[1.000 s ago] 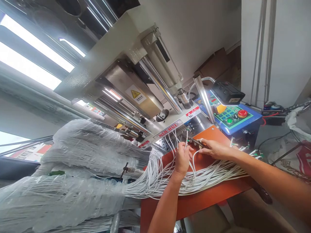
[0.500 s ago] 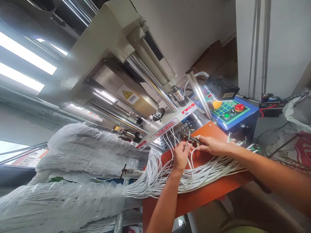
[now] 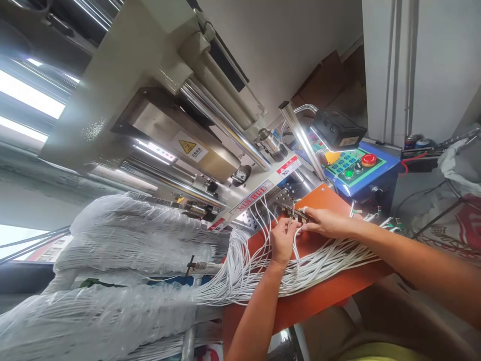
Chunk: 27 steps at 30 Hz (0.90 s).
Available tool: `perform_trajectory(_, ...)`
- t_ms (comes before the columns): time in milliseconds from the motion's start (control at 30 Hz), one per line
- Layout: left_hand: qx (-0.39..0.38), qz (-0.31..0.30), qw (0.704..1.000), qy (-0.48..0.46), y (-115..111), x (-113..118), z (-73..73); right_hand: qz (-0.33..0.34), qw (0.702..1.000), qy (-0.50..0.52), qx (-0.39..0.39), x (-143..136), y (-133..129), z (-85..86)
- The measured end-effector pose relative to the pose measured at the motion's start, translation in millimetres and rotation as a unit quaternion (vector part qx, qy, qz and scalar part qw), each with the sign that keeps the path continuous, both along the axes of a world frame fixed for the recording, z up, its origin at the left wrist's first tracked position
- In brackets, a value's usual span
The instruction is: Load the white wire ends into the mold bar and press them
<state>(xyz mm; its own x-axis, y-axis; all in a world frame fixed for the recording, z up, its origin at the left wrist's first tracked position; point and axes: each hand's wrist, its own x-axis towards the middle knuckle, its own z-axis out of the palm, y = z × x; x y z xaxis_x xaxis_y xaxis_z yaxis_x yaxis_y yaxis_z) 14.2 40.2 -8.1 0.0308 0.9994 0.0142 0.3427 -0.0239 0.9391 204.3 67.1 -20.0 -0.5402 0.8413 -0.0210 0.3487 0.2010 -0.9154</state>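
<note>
My left hand (image 3: 282,240) is closed in a pinch on a white cable (image 3: 295,250), close to its end. Right beside it, my right hand (image 3: 325,223) grips a dark metal bar fixture (image 3: 301,215) between thumb and fingers. Small metal cable ends show at the fixture, between the two hands; their details are too small to make out. Below my hands, a thick bundle of white cables (image 3: 319,265) lies across the orange work table (image 3: 293,313). Several cables (image 3: 264,208) run up into the press above, beside its perforated metal plate.
A large press (image 3: 180,135) labelled MIN-HUI leans over the table. To its right are a blue control box (image 3: 376,178) and a black lamp (image 3: 338,131). Plastic-wrapped cable bundles (image 3: 124,235) hang at left. Cable ends with small green boards (image 3: 393,223) lie at right.
The view has shifted slightly, so the press sits a little further left. My fingers have moved slightly at the fixture, with the left hand still on the cable.
</note>
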Motion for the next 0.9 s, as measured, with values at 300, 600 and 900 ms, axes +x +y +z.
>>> perform_trajectory(300,0.025,-0.007,0.999,0.041,0.3,-3.7,-4.9,-0.003,1.0,0.003,-0.004,2.1,0.2,0.6)
perform_trajectory(600,0.037,-0.001,0.997,0.07,7.5,-0.6,-4.6,-0.025,0.995,-0.086,0.05,-6.2,-6.2,3.7)
perform_trajectory(900,0.073,-0.013,0.997,0.036,22.0,4.0,37.4,-0.038,0.998,-0.047,0.027,-7.1,-2.9,-4.9)
